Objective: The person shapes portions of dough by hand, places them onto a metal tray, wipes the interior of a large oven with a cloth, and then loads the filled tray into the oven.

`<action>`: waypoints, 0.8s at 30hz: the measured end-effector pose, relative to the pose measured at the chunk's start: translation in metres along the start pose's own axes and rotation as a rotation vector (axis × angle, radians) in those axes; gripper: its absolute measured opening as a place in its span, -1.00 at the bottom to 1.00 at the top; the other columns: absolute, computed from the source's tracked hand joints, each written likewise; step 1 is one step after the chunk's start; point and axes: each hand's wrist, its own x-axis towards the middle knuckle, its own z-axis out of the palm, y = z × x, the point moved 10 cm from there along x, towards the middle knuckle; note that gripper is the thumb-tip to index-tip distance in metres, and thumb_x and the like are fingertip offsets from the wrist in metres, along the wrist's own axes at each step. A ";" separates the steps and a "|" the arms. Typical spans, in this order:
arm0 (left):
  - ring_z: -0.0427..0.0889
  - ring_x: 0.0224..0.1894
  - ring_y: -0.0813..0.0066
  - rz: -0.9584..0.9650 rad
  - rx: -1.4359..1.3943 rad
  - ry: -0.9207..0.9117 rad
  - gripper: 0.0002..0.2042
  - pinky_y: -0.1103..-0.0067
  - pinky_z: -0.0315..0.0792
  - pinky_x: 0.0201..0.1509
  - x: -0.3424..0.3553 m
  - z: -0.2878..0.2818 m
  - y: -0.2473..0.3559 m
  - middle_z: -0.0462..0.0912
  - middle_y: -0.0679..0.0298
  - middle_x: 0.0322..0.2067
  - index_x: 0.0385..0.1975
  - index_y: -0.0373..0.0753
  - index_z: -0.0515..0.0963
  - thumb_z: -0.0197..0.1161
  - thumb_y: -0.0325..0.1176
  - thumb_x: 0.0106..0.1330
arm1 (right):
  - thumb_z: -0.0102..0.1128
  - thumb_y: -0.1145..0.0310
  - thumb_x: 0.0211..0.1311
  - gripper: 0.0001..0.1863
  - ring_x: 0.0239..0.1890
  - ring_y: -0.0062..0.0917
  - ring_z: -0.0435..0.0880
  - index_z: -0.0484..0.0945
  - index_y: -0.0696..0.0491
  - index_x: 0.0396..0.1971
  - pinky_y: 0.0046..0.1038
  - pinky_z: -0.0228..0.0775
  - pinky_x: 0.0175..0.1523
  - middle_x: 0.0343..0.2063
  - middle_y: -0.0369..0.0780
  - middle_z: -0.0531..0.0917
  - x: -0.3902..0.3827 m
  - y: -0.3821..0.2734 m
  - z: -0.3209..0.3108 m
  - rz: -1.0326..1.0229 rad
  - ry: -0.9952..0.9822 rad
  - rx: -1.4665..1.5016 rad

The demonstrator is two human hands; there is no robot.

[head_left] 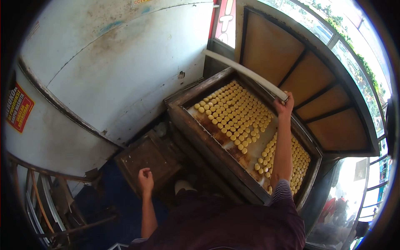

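Note:
My right hand (284, 103) is closed around one end of a long, pale, flat strip (246, 71), raised over the far side of a wooden-framed box (208, 143). From my grip the strip stretches away to the left, toward the white wall. Inside the box, many small round yellow pastries (233, 110) lie in rows on a flat, stained surface (251, 157), in two groups with a bare band between them. My right forearm hides part of the nearer group. My left hand (146, 181) hangs low, its fingers loosely bent and holding nothing, near a small wooden stand (148, 156).
Behind the box rises a dark frame with brown panels (271, 46). A white, stained wall (125, 62) stands at left, bearing a red and yellow sign (21, 109). Metal and wooden rails (41, 200) occupy the lower left. Windows (354, 62) line the right.

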 end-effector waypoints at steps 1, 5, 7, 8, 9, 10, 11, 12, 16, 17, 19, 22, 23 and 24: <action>0.59 -0.24 0.50 -0.002 -0.059 0.040 -0.85 0.57 0.47 -0.11 -0.003 -0.001 0.005 0.63 0.22 -0.28 -0.22 -0.32 0.54 0.17 -0.58 0.22 | 0.14 0.58 0.01 -0.88 -0.56 -0.63 0.53 0.44 0.04 -0.59 -0.56 0.49 -0.42 -0.62 -0.34 0.52 -0.006 -0.010 0.022 0.028 -0.054 0.008; 0.58 -0.24 0.54 0.194 -0.127 -0.132 -0.83 0.61 0.46 -0.10 -0.020 0.057 0.096 0.62 0.24 -0.27 -0.16 -0.34 0.52 0.19 -0.57 0.26 | 0.11 0.54 0.04 -0.96 -0.57 -0.63 0.46 0.46 0.10 -0.49 -0.62 0.41 -0.50 -0.57 -0.28 0.50 -0.067 0.017 0.160 0.353 -0.255 0.210; 0.61 -0.26 0.55 0.363 -0.194 -0.243 -0.82 0.60 0.48 -0.14 -0.028 0.104 0.161 0.62 0.25 -0.26 -0.15 -0.35 0.53 0.19 -0.55 0.26 | 0.08 0.57 0.04 -0.92 -0.59 -0.62 0.44 0.44 0.14 -0.41 -0.63 0.40 -0.52 -0.54 -0.25 0.50 -0.121 0.010 0.236 0.437 -0.225 0.281; 0.61 -0.26 0.54 0.381 -0.214 -0.299 -0.82 0.60 0.48 -0.15 -0.031 0.126 0.183 0.63 0.23 -0.26 -0.16 -0.35 0.54 0.20 -0.54 0.26 | 0.09 0.57 0.04 -0.84 -0.58 -0.61 0.45 0.43 0.18 -0.33 -0.63 0.41 -0.52 -0.48 -0.20 0.51 -0.134 0.003 0.252 0.475 -0.215 0.307; 0.62 -0.27 0.52 0.401 -0.238 -0.365 -0.82 0.60 0.48 -0.15 -0.037 0.151 0.207 0.63 0.22 -0.26 -0.16 -0.36 0.54 0.20 -0.53 0.25 | 0.10 0.57 0.04 -0.78 -0.55 -0.60 0.46 0.41 0.21 -0.26 -0.63 0.43 -0.51 -0.43 -0.18 0.51 -0.128 -0.024 0.257 0.417 -0.269 0.278; 0.62 -0.29 0.49 0.444 -0.231 -0.390 -0.80 0.60 0.49 -0.17 -0.045 0.169 0.233 0.62 0.21 -0.30 -0.15 -0.36 0.53 0.21 -0.51 0.24 | 0.11 0.57 0.05 -0.72 -0.53 -0.59 0.47 0.38 0.24 -0.19 -0.62 0.44 -0.51 -0.38 -0.15 0.51 -0.125 -0.045 0.263 0.372 -0.323 0.245; 0.62 -0.31 0.46 0.486 -0.218 -0.392 -0.78 0.59 0.49 -0.18 -0.049 0.177 0.258 0.62 0.20 -0.33 -0.13 -0.37 0.52 0.23 -0.50 0.23 | 0.12 0.56 0.06 -0.70 -0.53 -0.58 0.47 0.37 0.25 -0.16 -0.62 0.44 -0.51 -0.36 -0.13 0.51 -0.131 -0.041 0.266 0.360 -0.310 0.215; 0.61 -0.25 0.42 0.529 -0.165 -0.350 -0.71 0.57 0.48 -0.14 -0.051 0.175 0.286 0.60 0.18 -0.28 -0.07 -0.36 0.48 0.25 -0.49 0.21 | 0.12 0.55 0.07 -0.68 -0.53 -0.57 0.47 0.36 0.27 -0.14 -0.62 0.44 -0.52 -0.34 -0.12 0.51 -0.134 -0.026 0.274 0.356 -0.302 0.191; 0.42 0.11 0.21 0.900 -0.114 0.062 -0.29 0.35 0.30 0.19 -0.064 0.155 0.412 0.41 0.06 0.05 0.25 -0.27 0.21 0.43 -0.38 0.08 | 0.11 0.50 0.18 -0.75 -0.54 -0.53 0.58 0.37 0.28 -0.17 -0.66 0.54 -0.57 -0.31 -0.05 0.51 -0.178 -0.006 0.296 0.473 -0.273 -0.005; 0.37 0.17 0.17 1.077 -0.044 0.275 -0.20 0.33 0.25 0.26 -0.082 0.136 0.451 0.36 0.00 0.11 0.30 -0.25 0.16 0.48 -0.33 0.05 | 0.10 0.49 0.20 -0.75 -0.54 -0.52 0.60 0.38 0.28 -0.17 -0.66 0.56 -0.58 -0.31 -0.04 0.51 -0.195 0.001 0.300 0.477 -0.271 -0.055; 0.21 0.32 0.11 1.153 0.045 0.322 -0.09 0.27 0.01 0.42 -0.089 0.125 0.493 0.27 0.03 0.23 0.35 -0.20 0.09 0.53 -0.27 0.01 | 0.09 0.46 0.25 -0.74 -0.49 -0.49 0.66 0.37 0.30 -0.15 -0.69 0.62 -0.55 -0.24 0.06 0.51 -0.223 0.005 0.304 0.473 -0.270 -0.101; 0.43 0.17 0.08 1.300 0.081 0.146 -0.40 0.31 0.23 0.30 -0.068 0.126 0.501 0.50 0.09 0.07 0.18 -0.21 0.35 0.37 -0.12 0.19 | 0.08 0.37 0.29 -0.68 -0.46 -0.45 0.67 0.36 0.32 -0.12 -0.69 0.63 -0.54 -0.12 0.17 0.49 -0.245 0.009 0.303 0.535 -0.280 -0.120; 0.50 0.12 0.09 1.360 0.074 0.064 -0.48 0.33 0.31 0.25 -0.063 0.127 0.495 0.56 0.10 0.00 0.13 -0.21 0.43 0.32 -0.09 0.23 | 0.08 0.32 0.31 -0.63 -0.45 -0.43 0.68 0.35 0.34 -0.09 -0.68 0.64 -0.53 -0.08 0.20 0.48 -0.253 0.013 0.305 0.528 -0.271 -0.135; 0.63 -0.21 0.05 1.181 0.097 -0.045 -0.67 0.34 0.48 -0.11 -0.037 0.134 0.474 0.65 0.07 -0.31 -0.18 -0.21 0.59 0.21 -0.05 0.32 | 0.09 0.27 0.32 -0.58 -0.43 -0.42 0.69 0.34 0.35 -0.06 -0.67 0.65 -0.52 -0.04 0.22 0.47 -0.259 0.019 0.306 0.524 -0.264 -0.142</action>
